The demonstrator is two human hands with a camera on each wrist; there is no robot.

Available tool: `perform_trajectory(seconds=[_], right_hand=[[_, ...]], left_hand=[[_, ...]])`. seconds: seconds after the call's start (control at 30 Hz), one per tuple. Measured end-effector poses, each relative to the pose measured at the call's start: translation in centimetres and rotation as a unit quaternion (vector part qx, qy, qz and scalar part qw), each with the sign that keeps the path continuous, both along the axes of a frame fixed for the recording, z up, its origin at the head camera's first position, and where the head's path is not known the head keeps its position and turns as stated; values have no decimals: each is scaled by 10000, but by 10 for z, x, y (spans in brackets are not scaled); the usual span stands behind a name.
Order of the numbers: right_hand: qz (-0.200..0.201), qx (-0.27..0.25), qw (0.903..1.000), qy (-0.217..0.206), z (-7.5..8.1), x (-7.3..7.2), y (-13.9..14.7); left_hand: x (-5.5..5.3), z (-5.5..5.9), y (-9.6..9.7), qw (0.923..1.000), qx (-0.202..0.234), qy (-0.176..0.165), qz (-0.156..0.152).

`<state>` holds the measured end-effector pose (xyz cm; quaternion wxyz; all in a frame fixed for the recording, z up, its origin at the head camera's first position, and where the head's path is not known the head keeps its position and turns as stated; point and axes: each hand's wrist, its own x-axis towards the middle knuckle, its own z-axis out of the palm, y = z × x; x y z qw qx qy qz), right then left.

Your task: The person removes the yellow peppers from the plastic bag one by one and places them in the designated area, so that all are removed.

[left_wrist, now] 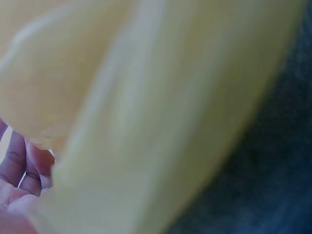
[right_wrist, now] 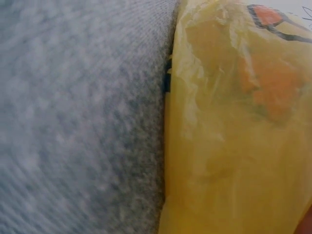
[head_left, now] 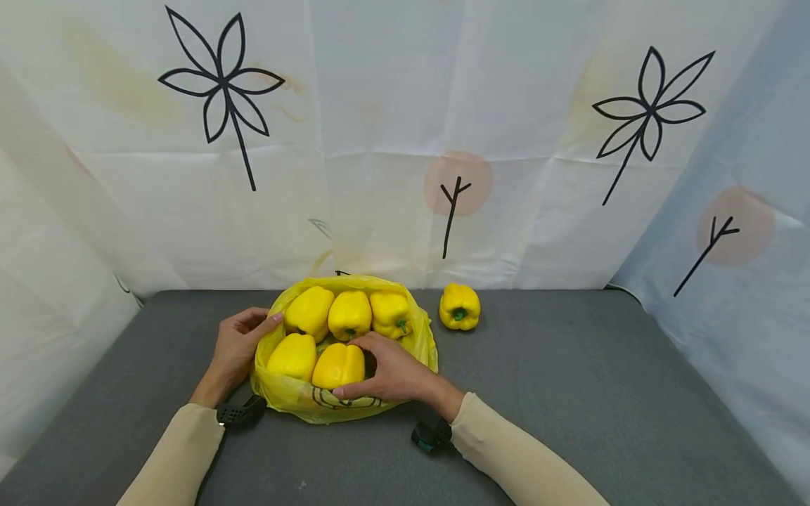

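Observation:
A yellow plastic bag (head_left: 287,393) lies on the grey table with its mouth open upward, and several yellow bell peppers sit inside it. At the bag's left rim my left hand (head_left: 237,346) pinches the plastic, thumb over the edge. My right hand (head_left: 397,371) reaches in over the front right side and grips the front yellow bell pepper (head_left: 338,365) between thumb and fingers. In the left wrist view, blurred bag plastic (left_wrist: 146,122) covers most of the picture and some fingers (left_wrist: 13,161) show at lower left. The bag's printed side (right_wrist: 234,122) fills the right wrist view's right half.
One more yellow bell pepper (head_left: 460,307) lies outside the bag, to its right near the table's back edge. The grey table (head_left: 569,379) extends to both sides. A white printed cloth (head_left: 380,105) hangs behind it, and cloth also hangs at the sides.

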<state>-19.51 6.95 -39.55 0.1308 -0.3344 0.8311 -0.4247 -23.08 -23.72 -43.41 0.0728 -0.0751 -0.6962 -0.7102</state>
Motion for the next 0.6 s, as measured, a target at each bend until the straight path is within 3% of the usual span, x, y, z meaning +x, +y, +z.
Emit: perform_trajectory(seconds=[0.17, 0.4, 0.6], right_hand=[[-16, -56, 9999, 134, -2, 0, 0], [-91, -473, 9985, -270, 4, -1, 4], [-22, -502, 9987, -73, 14, -1, 9]], left_hand=[[0, -1, 0, 10000, 0, 64, 5], [0, -1, 0, 10000, 11, 54, -33], [0, -1, 0, 9999, -115, 52, 1]])
